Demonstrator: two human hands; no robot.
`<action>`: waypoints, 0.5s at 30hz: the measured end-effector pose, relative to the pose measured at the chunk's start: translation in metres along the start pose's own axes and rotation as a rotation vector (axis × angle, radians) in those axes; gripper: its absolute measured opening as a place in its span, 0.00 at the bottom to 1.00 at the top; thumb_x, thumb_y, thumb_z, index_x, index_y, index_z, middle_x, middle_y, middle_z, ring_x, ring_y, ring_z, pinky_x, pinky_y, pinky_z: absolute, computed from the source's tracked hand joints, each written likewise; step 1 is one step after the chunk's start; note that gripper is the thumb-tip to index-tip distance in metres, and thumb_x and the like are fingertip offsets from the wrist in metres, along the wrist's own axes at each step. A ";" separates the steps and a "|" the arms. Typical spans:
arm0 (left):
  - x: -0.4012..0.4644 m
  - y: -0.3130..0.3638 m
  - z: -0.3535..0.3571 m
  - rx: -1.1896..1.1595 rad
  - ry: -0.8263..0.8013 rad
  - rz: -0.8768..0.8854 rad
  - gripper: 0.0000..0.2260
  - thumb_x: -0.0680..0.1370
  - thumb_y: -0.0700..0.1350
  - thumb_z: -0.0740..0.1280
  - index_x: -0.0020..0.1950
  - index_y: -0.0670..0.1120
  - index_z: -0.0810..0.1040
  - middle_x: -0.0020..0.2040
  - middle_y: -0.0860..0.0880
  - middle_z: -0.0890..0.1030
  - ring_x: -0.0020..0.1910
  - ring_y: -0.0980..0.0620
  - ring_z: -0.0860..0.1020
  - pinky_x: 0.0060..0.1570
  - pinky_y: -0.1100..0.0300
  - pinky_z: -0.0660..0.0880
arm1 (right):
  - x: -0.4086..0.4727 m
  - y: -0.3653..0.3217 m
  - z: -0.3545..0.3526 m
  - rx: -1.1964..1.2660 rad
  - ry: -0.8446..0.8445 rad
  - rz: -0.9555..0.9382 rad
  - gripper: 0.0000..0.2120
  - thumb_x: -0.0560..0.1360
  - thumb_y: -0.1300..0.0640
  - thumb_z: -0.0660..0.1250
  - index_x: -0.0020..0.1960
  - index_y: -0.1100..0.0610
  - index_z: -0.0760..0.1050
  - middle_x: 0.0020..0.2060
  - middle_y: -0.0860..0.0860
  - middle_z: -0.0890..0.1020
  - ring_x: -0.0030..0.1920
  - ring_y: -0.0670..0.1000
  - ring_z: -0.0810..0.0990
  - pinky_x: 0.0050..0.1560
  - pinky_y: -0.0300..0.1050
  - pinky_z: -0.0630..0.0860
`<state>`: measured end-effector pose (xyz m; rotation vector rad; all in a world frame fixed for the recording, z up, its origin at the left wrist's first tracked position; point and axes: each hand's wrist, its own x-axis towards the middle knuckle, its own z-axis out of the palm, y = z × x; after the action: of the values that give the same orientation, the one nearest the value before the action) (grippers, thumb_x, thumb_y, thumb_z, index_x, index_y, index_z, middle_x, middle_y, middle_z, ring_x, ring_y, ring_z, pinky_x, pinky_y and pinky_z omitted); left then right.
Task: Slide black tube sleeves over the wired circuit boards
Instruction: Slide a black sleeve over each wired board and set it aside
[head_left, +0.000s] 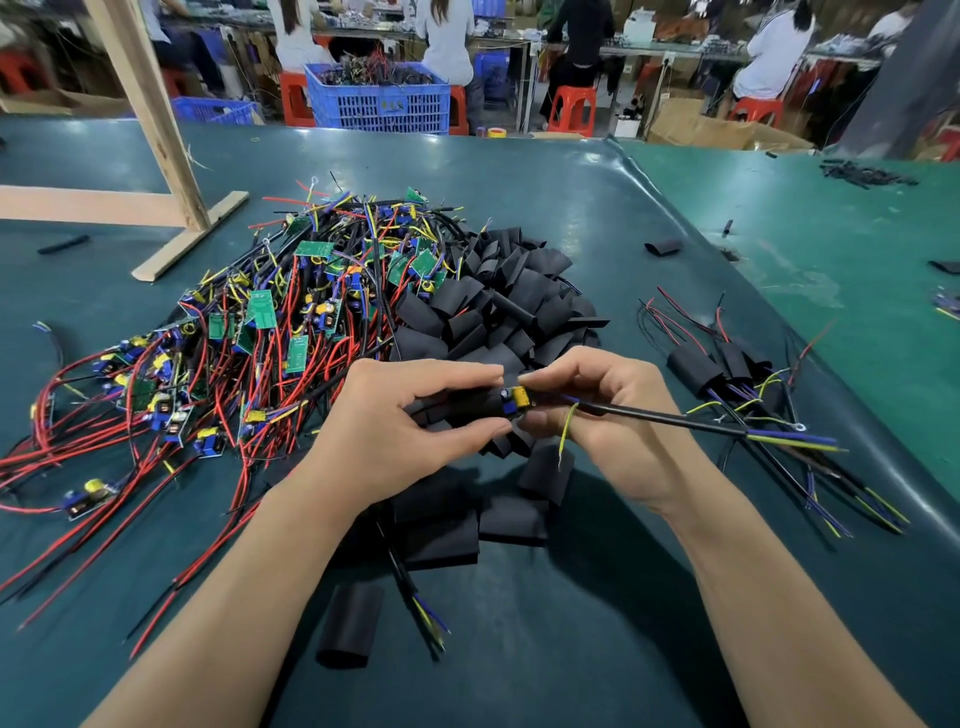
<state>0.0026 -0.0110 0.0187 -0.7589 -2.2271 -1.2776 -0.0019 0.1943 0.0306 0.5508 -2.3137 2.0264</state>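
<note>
Dark green matting (571, 197) covers a workshop table, with seated workers at benches behind. Toward its left edge sprawls a tangled heap of green circuit boards with red and black wires (270, 322); a pile of flat black tube sleeves (498, 306) sits mid-table, both within reach. The left hand (400, 421) pinches one black sleeve (467, 402) steady while the right hand (597, 410) grips a small board with a yellow component (517, 399), apparently feeding it in. Sleeved units (727, 369) lie toward the right edge, sorted apart.
</note>
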 end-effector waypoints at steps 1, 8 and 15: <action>0.000 0.000 0.001 0.002 -0.001 0.003 0.17 0.67 0.42 0.80 0.55 0.43 0.84 0.47 0.52 0.85 0.47 0.61 0.83 0.49 0.70 0.76 | -0.001 -0.001 0.001 0.022 -0.013 0.010 0.16 0.68 0.74 0.74 0.43 0.52 0.82 0.40 0.54 0.86 0.39 0.51 0.85 0.42 0.42 0.81; 0.003 0.002 0.000 0.112 -0.053 0.051 0.16 0.69 0.48 0.78 0.55 0.45 0.85 0.48 0.52 0.85 0.47 0.55 0.83 0.49 0.54 0.80 | -0.001 -0.001 0.005 0.094 -0.028 0.058 0.14 0.68 0.77 0.72 0.43 0.58 0.80 0.36 0.52 0.86 0.36 0.50 0.85 0.39 0.38 0.80; 0.005 0.006 -0.016 0.050 -0.112 -0.102 0.24 0.65 0.56 0.78 0.58 0.48 0.84 0.51 0.57 0.84 0.52 0.63 0.81 0.57 0.63 0.76 | 0.000 -0.002 0.007 0.091 0.044 0.059 0.15 0.68 0.73 0.74 0.43 0.53 0.83 0.38 0.54 0.86 0.38 0.51 0.85 0.41 0.39 0.80</action>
<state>0.0047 -0.0217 0.0333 -0.7220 -2.4061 -1.2492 0.0004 0.1874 0.0314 0.4416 -2.2482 2.1557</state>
